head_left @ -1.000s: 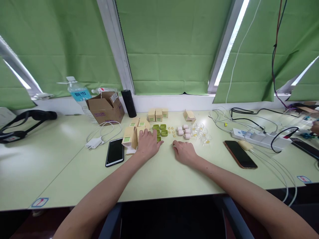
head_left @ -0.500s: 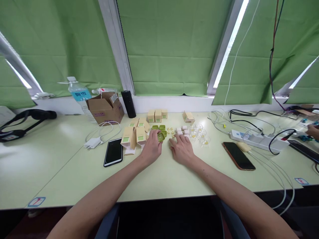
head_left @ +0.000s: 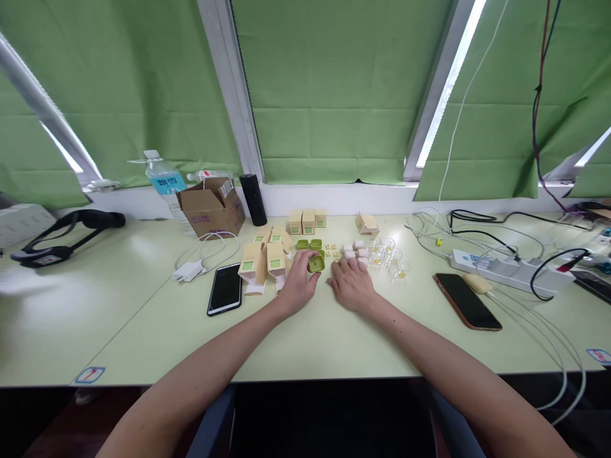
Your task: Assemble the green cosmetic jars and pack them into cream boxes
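My left hand [head_left: 300, 283] pinches a small green square pot [head_left: 316, 263] by its side, its hollow top tilted toward me. Behind it stand several more green pots [head_left: 316, 243] in a small cluster. My right hand [head_left: 352, 283] rests on the table with fingers forward and thumb apart. Its fingertips are close to small yellow pieces [head_left: 334, 247] and pale pinkish-white blocks [head_left: 358, 245]; whether they touch a piece is hidden. To the right lie clear plastic covers [head_left: 400, 270] with yellow bits in them. Cream cartons [head_left: 252, 261] with open flaps stand left of my left hand.
Closed cream boxes [head_left: 308, 219] stand at the back. A phone [head_left: 225, 289] lies left, another phone [head_left: 468, 301] right. A brown cardboard box [head_left: 212, 210], a black cylinder [head_left: 253, 200] and a water bottle [head_left: 167, 187] line the back. A power strip [head_left: 510, 270] with cables lies right.
My view has shifted slightly. The green pot in my left hand has turned to show more of its inside. My right fingers have moved a little, now over the small yellow pieces' near edge.
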`<state>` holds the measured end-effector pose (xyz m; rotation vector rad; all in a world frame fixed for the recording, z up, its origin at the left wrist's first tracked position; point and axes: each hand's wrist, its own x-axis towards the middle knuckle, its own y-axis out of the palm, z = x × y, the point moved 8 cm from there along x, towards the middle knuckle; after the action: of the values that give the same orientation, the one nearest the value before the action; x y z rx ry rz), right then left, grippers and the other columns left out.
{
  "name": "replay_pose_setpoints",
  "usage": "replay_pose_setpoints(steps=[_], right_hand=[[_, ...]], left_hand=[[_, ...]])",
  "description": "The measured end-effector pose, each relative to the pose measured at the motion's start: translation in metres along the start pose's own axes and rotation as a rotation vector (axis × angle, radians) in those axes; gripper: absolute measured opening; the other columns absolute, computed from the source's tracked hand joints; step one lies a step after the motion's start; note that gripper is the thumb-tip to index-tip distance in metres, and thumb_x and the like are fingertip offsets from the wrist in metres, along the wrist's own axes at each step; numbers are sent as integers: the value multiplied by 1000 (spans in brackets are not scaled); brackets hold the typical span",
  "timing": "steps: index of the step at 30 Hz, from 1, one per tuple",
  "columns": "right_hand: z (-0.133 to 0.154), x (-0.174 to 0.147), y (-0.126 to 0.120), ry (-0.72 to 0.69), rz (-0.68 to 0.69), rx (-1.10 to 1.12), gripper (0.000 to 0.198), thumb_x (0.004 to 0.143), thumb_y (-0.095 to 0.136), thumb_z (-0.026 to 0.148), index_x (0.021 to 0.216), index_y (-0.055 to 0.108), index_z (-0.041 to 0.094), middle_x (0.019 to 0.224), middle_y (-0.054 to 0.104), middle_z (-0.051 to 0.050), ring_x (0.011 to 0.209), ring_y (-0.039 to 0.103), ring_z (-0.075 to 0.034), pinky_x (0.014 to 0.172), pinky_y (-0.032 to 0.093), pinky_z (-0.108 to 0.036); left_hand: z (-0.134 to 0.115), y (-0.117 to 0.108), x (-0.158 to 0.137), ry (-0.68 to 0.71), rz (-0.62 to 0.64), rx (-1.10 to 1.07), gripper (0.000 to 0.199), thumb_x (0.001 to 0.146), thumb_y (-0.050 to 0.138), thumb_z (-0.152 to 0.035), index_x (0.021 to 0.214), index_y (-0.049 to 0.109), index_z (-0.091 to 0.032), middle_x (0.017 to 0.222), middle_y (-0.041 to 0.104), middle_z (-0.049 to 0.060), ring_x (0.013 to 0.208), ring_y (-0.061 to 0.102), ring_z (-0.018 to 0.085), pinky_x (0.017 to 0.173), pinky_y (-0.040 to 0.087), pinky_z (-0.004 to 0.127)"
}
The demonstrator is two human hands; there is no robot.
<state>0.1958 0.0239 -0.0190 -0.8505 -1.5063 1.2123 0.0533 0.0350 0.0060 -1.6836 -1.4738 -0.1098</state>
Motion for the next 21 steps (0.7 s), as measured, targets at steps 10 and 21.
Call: replay_pose_setpoints(steps=[10,21], right_hand=[[-20,0,-25,18,-243,221,26,98,46,16,115,65,21,112,72,-12,107,57,-30,89,35,-39],[-34,-16,-44,49,-467,698,16,97,51,32,101,65,25,97,73,-7,86,66,-24,87,50,-39]], left_hand=[[4,-1,2,-60,16,-105,42,90,60,-14,130,58,-26,131,57,9,121,60,23,94,56,36],[9,0,3,-104,-34,-311,48,86,69,-18,132,60,-26,130,62,9,106,64,20,94,55,37]])
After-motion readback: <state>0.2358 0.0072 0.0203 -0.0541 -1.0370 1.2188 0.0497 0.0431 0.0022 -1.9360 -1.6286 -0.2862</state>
